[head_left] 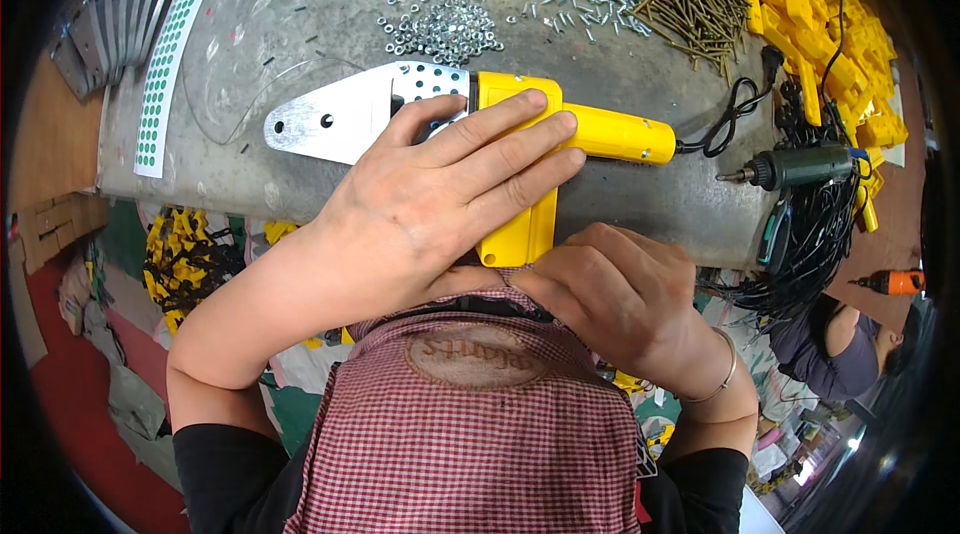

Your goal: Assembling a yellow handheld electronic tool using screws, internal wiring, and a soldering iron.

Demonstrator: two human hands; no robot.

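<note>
On the grey table lies a pipe welding iron with a yellow housing, a yellow handle and a pointed metal plate with holes. My left hand rests across the housing, fingers stretched out flat, its thumb by the near end. At that same end, close to the table's front edge, my right hand is closed with thumb and forefinger pinched together. Whatever sits in that pinch is hidden. A black cord leaves the handle's right end.
Loose nuts lie beyond the iron, with brass-coloured screws further right. Yellow housing parts are heaped at the far right. A dark green electric screwdriver lies near black cords. A sheet of green dots and metal plates are left.
</note>
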